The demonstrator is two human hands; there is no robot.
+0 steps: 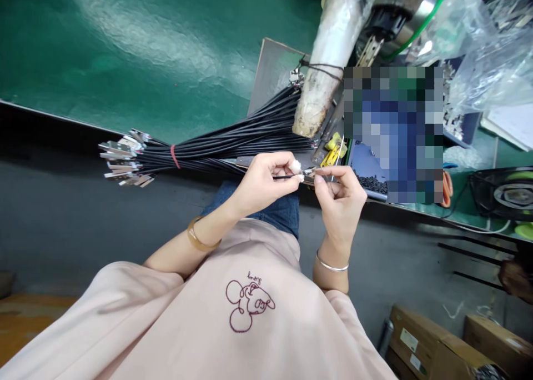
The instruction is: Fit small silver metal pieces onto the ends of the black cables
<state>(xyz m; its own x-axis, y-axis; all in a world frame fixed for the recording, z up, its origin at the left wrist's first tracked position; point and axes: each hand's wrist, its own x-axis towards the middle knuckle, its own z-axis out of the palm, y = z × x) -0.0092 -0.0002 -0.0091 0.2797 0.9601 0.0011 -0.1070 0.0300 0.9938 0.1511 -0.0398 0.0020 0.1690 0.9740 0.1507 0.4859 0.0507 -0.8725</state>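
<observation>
My left hand (268, 180) is closed in a pinch on a black cable (283, 176), with white wraps on the thumb and a fingertip. Facing it, my right hand (342, 194) pinches at a small silvery metal piece (308, 171) by the cable's end; its exact shape is too small to tell. Just behind and left of both hands lies a bundle of black cables (225, 138), tied with a red band (174, 156). Flat metal ends (125, 158) fan out at the bundle's left side.
A whitish wrapped tube (328, 52) slants down over the green table (145, 46). Right of it lie a yellow piece (332, 151) and a blue tray (362, 160) with small black parts. Part of the view is pixelated. A fan (514, 194) and cardboard boxes (425, 335) are at right.
</observation>
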